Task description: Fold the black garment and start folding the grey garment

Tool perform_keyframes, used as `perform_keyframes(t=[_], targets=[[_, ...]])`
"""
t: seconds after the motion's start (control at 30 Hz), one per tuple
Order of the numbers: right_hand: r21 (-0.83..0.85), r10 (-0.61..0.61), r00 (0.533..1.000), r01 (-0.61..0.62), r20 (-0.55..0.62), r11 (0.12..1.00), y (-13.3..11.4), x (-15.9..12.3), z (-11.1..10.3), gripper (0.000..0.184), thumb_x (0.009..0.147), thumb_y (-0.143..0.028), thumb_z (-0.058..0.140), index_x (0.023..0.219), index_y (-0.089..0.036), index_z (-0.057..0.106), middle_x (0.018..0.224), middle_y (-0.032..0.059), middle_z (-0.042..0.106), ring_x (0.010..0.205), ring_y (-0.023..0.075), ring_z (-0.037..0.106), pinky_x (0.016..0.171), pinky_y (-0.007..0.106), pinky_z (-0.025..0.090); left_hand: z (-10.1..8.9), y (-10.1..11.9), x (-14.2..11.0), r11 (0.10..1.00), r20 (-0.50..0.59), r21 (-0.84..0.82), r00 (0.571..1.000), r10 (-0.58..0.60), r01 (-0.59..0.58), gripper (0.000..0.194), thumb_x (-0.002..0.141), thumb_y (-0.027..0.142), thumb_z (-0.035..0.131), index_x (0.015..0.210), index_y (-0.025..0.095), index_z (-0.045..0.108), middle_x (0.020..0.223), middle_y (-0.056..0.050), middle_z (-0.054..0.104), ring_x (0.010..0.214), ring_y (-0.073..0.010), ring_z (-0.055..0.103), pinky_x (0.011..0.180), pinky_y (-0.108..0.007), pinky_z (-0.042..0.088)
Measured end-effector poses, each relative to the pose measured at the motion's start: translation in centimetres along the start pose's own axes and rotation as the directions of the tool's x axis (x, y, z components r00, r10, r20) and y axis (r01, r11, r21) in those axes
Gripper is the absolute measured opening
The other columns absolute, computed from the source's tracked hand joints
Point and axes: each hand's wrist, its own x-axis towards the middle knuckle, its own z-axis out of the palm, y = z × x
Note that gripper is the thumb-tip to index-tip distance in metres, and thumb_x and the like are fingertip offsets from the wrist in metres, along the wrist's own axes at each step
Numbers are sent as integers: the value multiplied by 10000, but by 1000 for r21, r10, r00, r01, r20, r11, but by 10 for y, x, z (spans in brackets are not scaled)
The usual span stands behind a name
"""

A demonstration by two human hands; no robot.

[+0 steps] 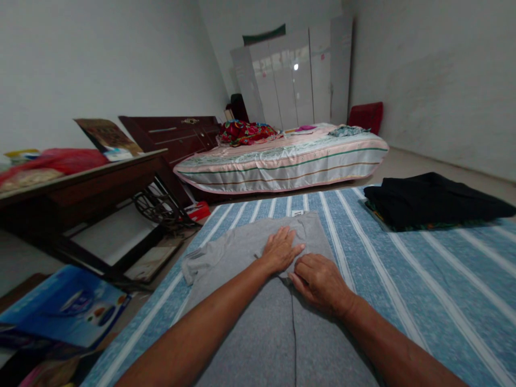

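A grey shirt point(250, 322) lies on a blue and white striped bed cover point(403, 301). Its right side is folded inward, so an edge runs down the middle, and one sleeve point(205, 260) spreads to the left. A small white label point(297, 213) shows at the far end. My left hand point(281, 249) rests flat on the shirt's upper part with fingers stretched out. Just to its right, my right hand point(320, 279) is closed with curled fingers at the folded edge, pinching the shirt's fabric.
Folded black clothing point(439, 199) is stacked at the right on the cover. Beyond stands another bed point(282, 166) with a dark wooden headboard. A sewing table point(80, 188) is at the left, with a blue box point(66, 306) below. A wardrobe point(298, 75) lines the back.
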Motion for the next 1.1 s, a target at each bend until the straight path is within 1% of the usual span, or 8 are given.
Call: perform_keyframes(t=[0.2, 0.33, 0.43, 0.6, 0.7, 0.87, 1.0, 1.1], targets=[[-19, 120, 991, -121, -52, 992, 1, 1, 1, 154, 872, -210, 476, 960, -158, 592, 928, 100, 618, 907, 220, 543, 808, 340, 402, 1, 3, -7, 1000, 22, -10, 1000, -10, 11, 604, 920, 488, 273, 1432, 167, 254, 1532, -135, 129, 1407, -270, 68, 1112, -497, 113], [-40, 239, 971, -238, 23, 970, 0, 2, 0, 217, 838, -333, 555, 972, -164, 578, 965, 106, 600, 927, 254, 535, 810, 381, 407, 2, 5, -11, 1000, 56, 4, 998, -7, 7, 615, 912, 457, 302, 1439, 147, 240, 1533, -149, 108, 1406, -285, 57, 1111, -518, 108], [-64, 251, 966, -247, 64, 967, 0, -1, 3, 261, 820, -365, 574, 997, -173, 573, 988, 104, 604, 936, 261, 545, 810, 390, 406, 4, 3, -11, 999, 83, -38, 996, 18, -15, 631, 904, 471, 310, 1440, 148, 229, 1530, -151, 125, 1405, -285, 70, 1109, -524, 116], [-93, 227, 971, -221, 68, 971, 4, -9, 10, 403, 825, -412, 552, 1138, -159, 528, 1068, 123, 606, 969, 271, 553, 820, 399, 406, -8, -6, -35, 996, -38, -93, 999, 10, -13, 584, 899, 471, 335, 1377, 135, 335, 1501, -163, 228, 1391, -271, 163, 1110, -478, 174], [-118, 225, 967, -211, 119, 970, 6, -12, 12, 399, 837, -464, 524, 1090, -156, 556, 1054, 125, 611, 949, 274, 562, 817, 401, 414, -27, -16, -80, 998, -61, -65, 998, -12, 8, 546, 863, 404, 421, 1324, 113, 406, 1477, -181, 278, 1372, -290, 218, 1102, -465, 205], [-166, 235, 953, -204, 190, 965, 10, -16, 13, 434, 854, -526, 466, 1046, -158, 593, 1096, 136, 611, 996, 287, 566, 847, 409, 417, -49, -46, -195, 983, -100, -73, 980, -174, 167, 462, 813, 337, 479, 1227, 133, 509, 1345, -153, 474, 1256, -271, 406, 1059, -401, 292], [-177, 223, 949, -186, 224, 967, 15, -22, 15, 479, 846, -567, 447, 1039, -160, 609, 1110, 136, 616, 1004, 281, 576, 864, 412, 429, -51, -68, -284, 885, -149, -194, 879, -452, 423, 353, 804, 337, 466, 1075, 156, 601, 1089, -124, 625, 1044, -255, 559, 905, -347, 418], [-183, 208, 951, -168, 229, 969, 19, -26, 17, 529, 835, -591, 441, 1067, -146, 611, 1113, 142, 623, 1020, 286, 577, 886, 421, 431, -47, -73, -330, 760, -80, -373, 797, -598, 533, 226, 767, 331, 484, 855, 176, 624, 830, -57, 650, 789, -205, 612, 701, -278, 456]])
